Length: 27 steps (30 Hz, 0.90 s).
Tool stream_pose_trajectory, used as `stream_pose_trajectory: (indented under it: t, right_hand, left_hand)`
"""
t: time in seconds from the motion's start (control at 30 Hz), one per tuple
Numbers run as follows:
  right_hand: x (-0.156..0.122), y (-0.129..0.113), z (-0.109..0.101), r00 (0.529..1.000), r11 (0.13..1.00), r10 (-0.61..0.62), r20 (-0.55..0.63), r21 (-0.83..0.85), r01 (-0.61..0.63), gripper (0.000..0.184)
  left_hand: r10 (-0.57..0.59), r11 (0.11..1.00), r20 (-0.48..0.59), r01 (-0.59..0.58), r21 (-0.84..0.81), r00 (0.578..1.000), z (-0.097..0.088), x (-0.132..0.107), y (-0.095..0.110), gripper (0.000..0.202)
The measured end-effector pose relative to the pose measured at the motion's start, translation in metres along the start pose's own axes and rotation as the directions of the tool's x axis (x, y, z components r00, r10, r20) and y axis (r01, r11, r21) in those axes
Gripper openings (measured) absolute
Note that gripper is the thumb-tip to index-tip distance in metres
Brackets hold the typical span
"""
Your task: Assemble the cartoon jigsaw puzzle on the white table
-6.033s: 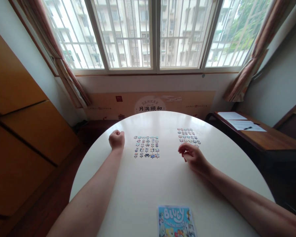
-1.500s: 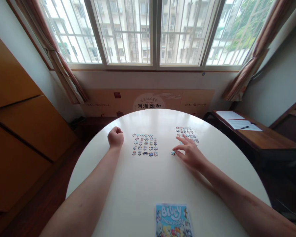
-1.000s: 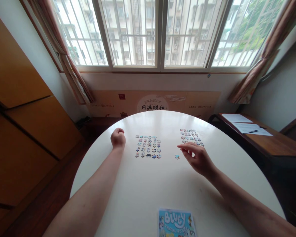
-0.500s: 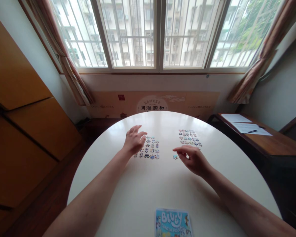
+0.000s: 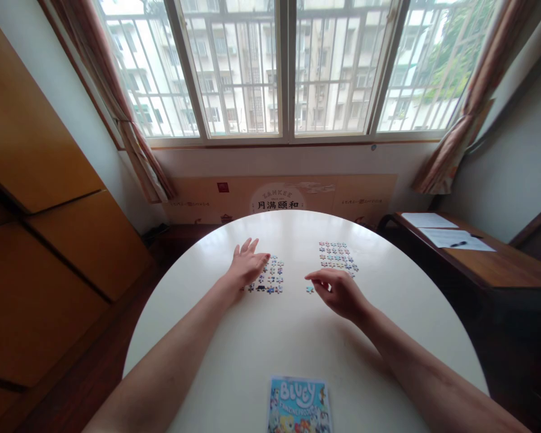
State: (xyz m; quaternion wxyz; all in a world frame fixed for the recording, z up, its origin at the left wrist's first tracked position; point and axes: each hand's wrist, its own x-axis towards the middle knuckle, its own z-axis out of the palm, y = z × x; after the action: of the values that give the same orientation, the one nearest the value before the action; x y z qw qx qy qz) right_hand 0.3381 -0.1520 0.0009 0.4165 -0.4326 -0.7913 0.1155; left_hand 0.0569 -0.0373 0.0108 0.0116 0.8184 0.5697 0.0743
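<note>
Toward the far edge of the bench (image 5: 238, 367), the left hand (image 5: 247, 263) is partly covering the left block of puzzle pieces (image 5: 272, 279), its grip standing apart. Beside a loose piece (image 5: 309, 290), the right hand (image 5: 341, 290) is bending; whether its grip is closing, I cannot tell.

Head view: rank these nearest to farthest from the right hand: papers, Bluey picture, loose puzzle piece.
From the right hand:
1. Loose puzzle piece: just to its left.
2. Bluey picture: on the white table, toward the wearer.
3. Papers: off right, on the wooden desk.
</note>
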Motion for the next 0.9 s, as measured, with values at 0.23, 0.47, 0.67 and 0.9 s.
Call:
stream_pose_trajectory:
  t: [0.23,0.47,0.67,0.9]
  right_hand:
    - [0.002,0.000,0.001,1.000,1.000,-0.001,-0.015,-0.008,0.001,0.026]
    - [0.004,0.004,0.000,0.998,0.998,0.052,-0.045,-0.014,-0.053,0.027]
    - [0.007,0.011,-0.006,0.991,0.991,0.120,-0.056,-0.051,-0.123,0.029]
    - [0.006,0.018,-0.012,0.992,0.991,0.118,0.053,-0.076,-0.114,0.030]
  left_hand:
    - [-0.019,1.000,0.080,0.018,0.004,0.997,-0.009,0.025,-0.003,0.069]
    - [-0.004,1.000,0.187,0.001,0.014,0.982,-0.018,0.065,0.016,0.072]
    - [0.129,0.991,0.244,-0.135,0.007,0.961,-0.018,0.063,0.050,0.063]
    - [0.278,0.957,0.298,-0.290,-0.003,0.913,-0.031,0.014,0.077,0.049]
